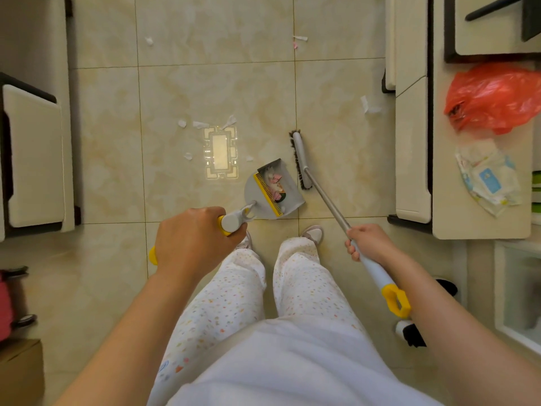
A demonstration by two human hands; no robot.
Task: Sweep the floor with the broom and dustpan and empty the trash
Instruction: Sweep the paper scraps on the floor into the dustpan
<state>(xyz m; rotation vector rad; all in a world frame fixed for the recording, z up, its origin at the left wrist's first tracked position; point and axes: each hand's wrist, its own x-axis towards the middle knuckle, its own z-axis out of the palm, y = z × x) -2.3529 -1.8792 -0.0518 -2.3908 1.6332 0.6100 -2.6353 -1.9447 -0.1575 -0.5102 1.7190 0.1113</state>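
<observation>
The dustpan (291, 197) is gripped at its handle by the curled fingers of the left hand (190, 244). Just right of the dustpan, the broom (299, 155) is gripped likewise by the right hand (370, 244).

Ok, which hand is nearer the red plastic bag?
Right. The right hand, on the broom handle, sits below-left of the red plastic bag; the left hand is much farther left.

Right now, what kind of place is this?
Probably a home, maybe a dining area: glossy beige tile floor, cream padded seat on the left, and a cream table holding a red plastic bag and a wipes pack.
</observation>
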